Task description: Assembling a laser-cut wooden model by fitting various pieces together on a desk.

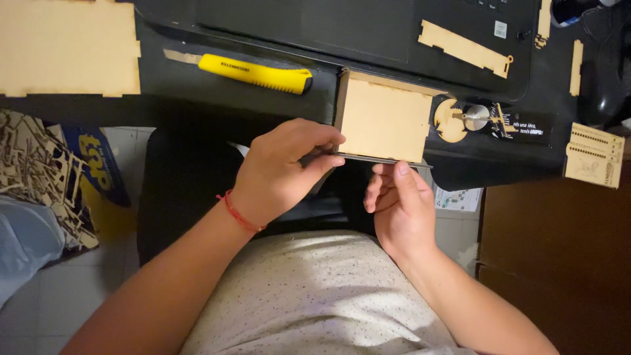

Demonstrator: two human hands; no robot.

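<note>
Box [384,118] sits at the desk's [197,89] near edge, long axis running left-right. Its bottom lip is pinched by left hand [282,167] and right hand [397,204], both equally close.

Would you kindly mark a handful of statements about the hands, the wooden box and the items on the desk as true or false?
1. Both hands touch the near edge of the small wooden box. True: the left hand and right hand pinch it from either side.
2. The utility knife is red. False: it is yellow, with its blade tip showing.
3. The left wrist wears a red string bracelet. True.
4. The knife is held in the right hand. False: it lies on the dark desk, apart from both hands.
5. A flat wooden panel lies at the far left of the desk. True.
</note>
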